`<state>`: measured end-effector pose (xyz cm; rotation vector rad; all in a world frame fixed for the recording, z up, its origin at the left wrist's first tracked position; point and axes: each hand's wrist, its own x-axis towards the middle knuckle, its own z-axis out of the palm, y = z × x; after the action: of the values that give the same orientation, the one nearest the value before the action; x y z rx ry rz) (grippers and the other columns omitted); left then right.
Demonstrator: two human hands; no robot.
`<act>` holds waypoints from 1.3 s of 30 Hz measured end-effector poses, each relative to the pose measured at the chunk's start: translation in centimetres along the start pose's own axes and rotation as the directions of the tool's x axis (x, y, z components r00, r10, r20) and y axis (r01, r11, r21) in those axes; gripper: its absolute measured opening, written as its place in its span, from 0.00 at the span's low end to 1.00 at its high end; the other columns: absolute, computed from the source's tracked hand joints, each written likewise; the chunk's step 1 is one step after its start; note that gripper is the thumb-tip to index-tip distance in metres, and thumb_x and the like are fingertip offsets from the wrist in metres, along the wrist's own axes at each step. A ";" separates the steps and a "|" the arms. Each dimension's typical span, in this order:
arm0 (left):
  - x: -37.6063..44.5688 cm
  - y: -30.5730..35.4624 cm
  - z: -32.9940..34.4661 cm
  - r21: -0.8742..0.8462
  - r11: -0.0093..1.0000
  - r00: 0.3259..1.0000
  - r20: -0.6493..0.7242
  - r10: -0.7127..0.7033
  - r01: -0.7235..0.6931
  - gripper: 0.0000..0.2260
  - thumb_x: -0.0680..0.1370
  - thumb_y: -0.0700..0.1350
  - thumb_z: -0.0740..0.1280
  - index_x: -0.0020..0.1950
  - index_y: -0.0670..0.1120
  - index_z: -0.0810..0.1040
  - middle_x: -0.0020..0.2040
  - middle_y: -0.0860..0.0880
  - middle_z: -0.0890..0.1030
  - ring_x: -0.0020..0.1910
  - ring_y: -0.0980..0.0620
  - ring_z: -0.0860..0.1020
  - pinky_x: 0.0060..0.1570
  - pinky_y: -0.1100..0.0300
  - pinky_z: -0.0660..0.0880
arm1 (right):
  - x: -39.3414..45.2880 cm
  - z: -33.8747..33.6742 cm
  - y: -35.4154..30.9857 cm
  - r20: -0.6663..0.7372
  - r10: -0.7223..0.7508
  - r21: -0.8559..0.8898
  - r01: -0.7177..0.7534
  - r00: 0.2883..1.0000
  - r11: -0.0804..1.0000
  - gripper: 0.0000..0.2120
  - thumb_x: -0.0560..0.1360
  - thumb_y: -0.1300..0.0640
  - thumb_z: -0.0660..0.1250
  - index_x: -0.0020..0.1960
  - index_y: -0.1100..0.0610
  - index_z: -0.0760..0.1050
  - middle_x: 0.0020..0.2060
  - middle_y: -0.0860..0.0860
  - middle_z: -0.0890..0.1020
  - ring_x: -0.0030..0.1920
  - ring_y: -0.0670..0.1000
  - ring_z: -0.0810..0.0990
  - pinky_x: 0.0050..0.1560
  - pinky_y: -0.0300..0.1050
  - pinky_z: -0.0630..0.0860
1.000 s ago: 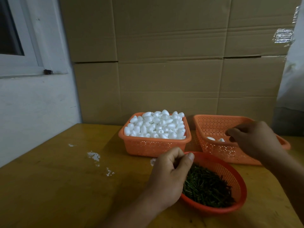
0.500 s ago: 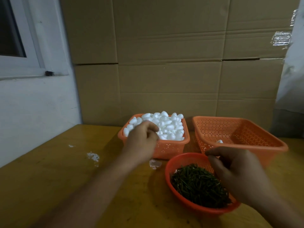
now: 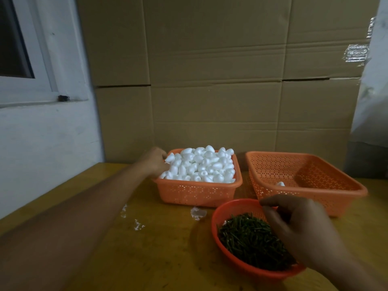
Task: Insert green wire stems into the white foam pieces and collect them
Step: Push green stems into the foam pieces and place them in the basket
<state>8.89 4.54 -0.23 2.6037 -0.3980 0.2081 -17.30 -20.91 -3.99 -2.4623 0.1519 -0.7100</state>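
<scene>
Cardboard sheets (image 3: 220, 80) back a yellow wooden surface (image 3: 147, 248), with a white wall and window frame to the left; on the surface sit a square orange basket (image 3: 197, 194) heaped with white foam pieces (image 3: 201, 164), a second, wider orange basket (image 3: 304, 181) holding what looks like just one or two finished pieces (image 3: 281, 183), and a round red bowl (image 3: 237, 206) of green wire stems (image 3: 247, 238); the left hand (image 3: 154, 162) reaches to the far left corner of the foam heap, its fingers curled down among the pieces, though whether its grip has closed on one I cannot tell; the right hand (image 3: 302, 229) hovers over the stems with fingers curled and thumb apart, and its grip is hidden from here, so I cannot say whether a stem is pinched; the likely trouble lies in the heap itself: it is piled above the rim, so a careless pull could roll light pieces over the edge onto the surface; the stems lie tangled, and a hasty pick may lift several at once or scatter them; white crumbs (image 3: 197, 213) already on the surface suggest the foam flakes easily if squeezed hard or pierced off-centre.
</scene>
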 end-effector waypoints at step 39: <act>-15.6 9.2 5.7 -0.607 0.591 0.837 -0.271 0.475 -0.532 0.12 0.81 0.43 0.68 0.59 0.59 0.77 0.51 0.57 0.82 0.47 0.53 0.81 0.45 0.54 0.79 | -0.1 0.3 0.1 0.171 -0.001 -0.186 0.033 0.985 0.982 0.08 0.75 0.49 0.72 0.52 0.38 0.83 0.42 0.37 0.85 0.41 0.41 0.83 0.44 0.44 0.82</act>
<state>-8.34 -2.15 -4.43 1.7086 -0.9900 0.2959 -17.21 -20.79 -4.28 -2.6949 0.1382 -0.5083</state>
